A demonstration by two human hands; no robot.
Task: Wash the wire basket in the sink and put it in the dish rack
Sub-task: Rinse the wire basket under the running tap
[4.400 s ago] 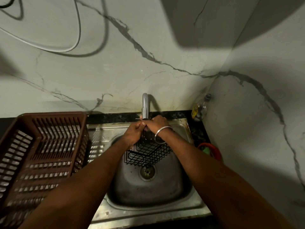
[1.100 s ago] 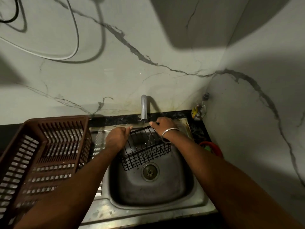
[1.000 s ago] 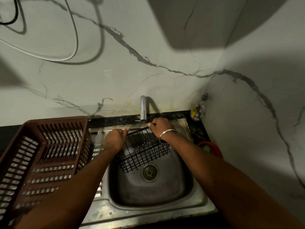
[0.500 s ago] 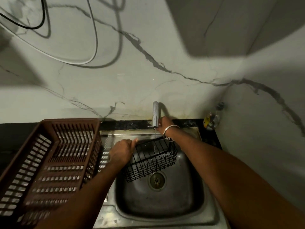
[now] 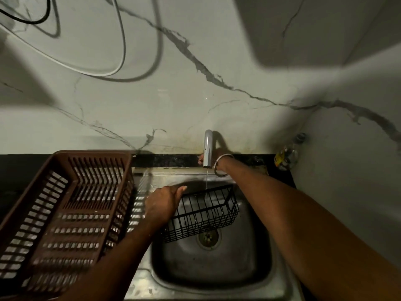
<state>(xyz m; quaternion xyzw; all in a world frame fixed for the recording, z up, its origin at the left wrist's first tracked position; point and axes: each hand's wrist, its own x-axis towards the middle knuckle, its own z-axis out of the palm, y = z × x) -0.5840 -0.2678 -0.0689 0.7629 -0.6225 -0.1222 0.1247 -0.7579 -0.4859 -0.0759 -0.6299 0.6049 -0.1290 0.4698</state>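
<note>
Head view: sink (image 5: 245, 261) holds tilted wire basket (image 5: 206, 216).

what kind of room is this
Probably a small home kitchen, at the washing-up corner: a steel sink under a running tap, a brown plastic dish rack beside it, and a wire basket that the left hand holds under the stream.

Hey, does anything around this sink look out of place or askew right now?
A white cable hangs in a loose loop on the wall above the dish rack, odd so close to a wet sink. The wire basket is tilted, but only because the left hand holds its rim.
</note>
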